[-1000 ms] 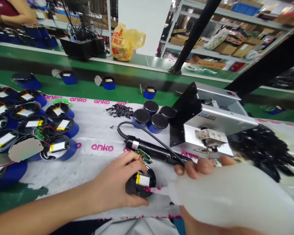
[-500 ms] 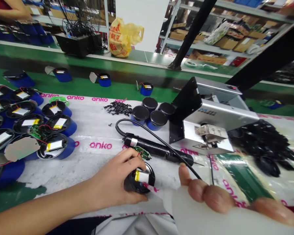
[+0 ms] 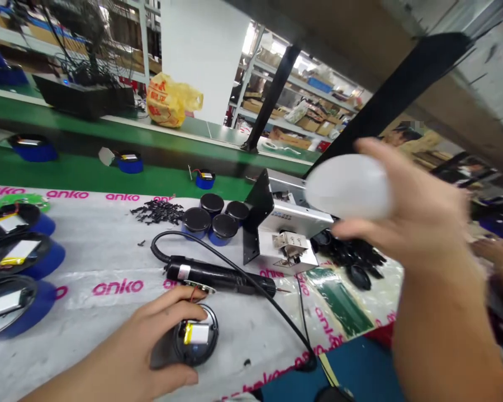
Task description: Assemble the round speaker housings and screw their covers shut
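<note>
My left hand [image 3: 161,335] is closed around a round black-rimmed housing [image 3: 209,349] lying open side up on the covered bench. Inside it sits a silver battery [image 3: 199,334] with a yellow end. A small circuit board [image 3: 203,287] on wires leans out behind my fingers. Raised at the right, my blurred right hand [image 3: 414,201] grips a white squeeze bottle [image 3: 347,187], whose rounded end faces me; its nozzle is hidden. Just beyond the housing lies a black electric screwdriver [image 3: 222,276] with its cable looped over it.
Four-sided clusters aside, several lidded blue housings [image 3: 224,228] stand beside a silver machine [image 3: 293,223]. Black screws [image 3: 157,212] lie heaped behind the screwdriver. Open battery housings [image 3: 20,254] fill the left. Black parts [image 3: 356,259] pile up at right. More units sit on the green belt [image 3: 163,181].
The bottle has lifted off the housing, up and to the right, in my right hand. My left hand keeps its hold on the housing. The view has swung right.
</note>
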A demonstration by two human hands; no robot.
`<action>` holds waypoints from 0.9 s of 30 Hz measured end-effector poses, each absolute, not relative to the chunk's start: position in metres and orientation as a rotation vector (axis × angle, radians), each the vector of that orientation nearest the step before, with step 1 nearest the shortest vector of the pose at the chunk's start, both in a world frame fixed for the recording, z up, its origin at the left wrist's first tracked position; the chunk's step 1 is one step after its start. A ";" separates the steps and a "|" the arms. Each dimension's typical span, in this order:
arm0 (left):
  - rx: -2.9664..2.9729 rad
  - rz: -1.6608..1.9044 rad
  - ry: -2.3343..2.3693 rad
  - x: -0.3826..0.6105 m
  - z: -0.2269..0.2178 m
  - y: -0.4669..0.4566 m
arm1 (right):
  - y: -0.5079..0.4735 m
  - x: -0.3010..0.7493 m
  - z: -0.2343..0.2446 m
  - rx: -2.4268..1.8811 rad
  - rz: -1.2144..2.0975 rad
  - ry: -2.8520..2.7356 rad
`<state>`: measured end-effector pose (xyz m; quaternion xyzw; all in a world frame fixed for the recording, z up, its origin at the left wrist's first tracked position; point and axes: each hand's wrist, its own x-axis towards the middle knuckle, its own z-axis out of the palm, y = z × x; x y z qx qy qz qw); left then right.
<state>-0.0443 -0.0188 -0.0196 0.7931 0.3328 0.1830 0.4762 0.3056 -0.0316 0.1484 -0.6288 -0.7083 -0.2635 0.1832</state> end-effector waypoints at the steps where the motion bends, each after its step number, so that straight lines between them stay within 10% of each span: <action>1: 1.966 0.442 0.798 -0.045 -0.020 -0.019 | -0.016 0.314 0.149 -1.761 -0.735 -2.099; 10: 2.212 0.389 0.561 -0.049 -0.013 -0.014 | -0.029 0.219 0.096 -1.508 -0.591 -2.100; 17: 2.106 0.452 0.375 -0.050 0.013 0.002 | -0.061 0.157 0.058 -1.438 0.799 -2.295; 27: 2.333 0.458 1.662 -0.070 0.015 0.061 | -0.056 0.158 0.049 -1.778 1.139 -1.667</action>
